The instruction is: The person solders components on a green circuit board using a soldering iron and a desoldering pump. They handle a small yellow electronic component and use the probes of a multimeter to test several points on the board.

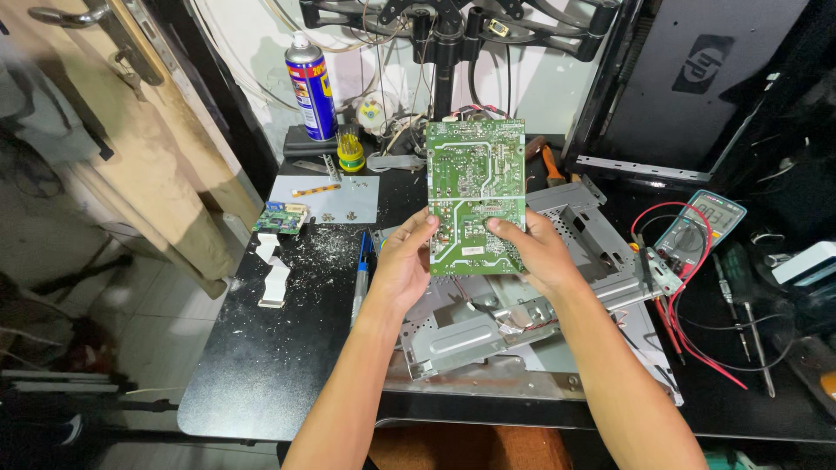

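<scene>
From my remote seat I read the scene left to right. A small green board (280, 217) and a white ribbon cable (274, 283) lie on the black bench (261, 365), with a spray can (310, 85) standing behind them. My left hand (402, 265) pinches the lower left edge of the large green circuit board (475, 196); my right hand (535, 252) clamps the lower right edge. The board is lifted upright, solder side toward me, above the grey metal chassis (522, 322). I judge this an inspection step; any next move needs a steady two-handed grip. A multimeter (701, 222) waits at right.
</scene>
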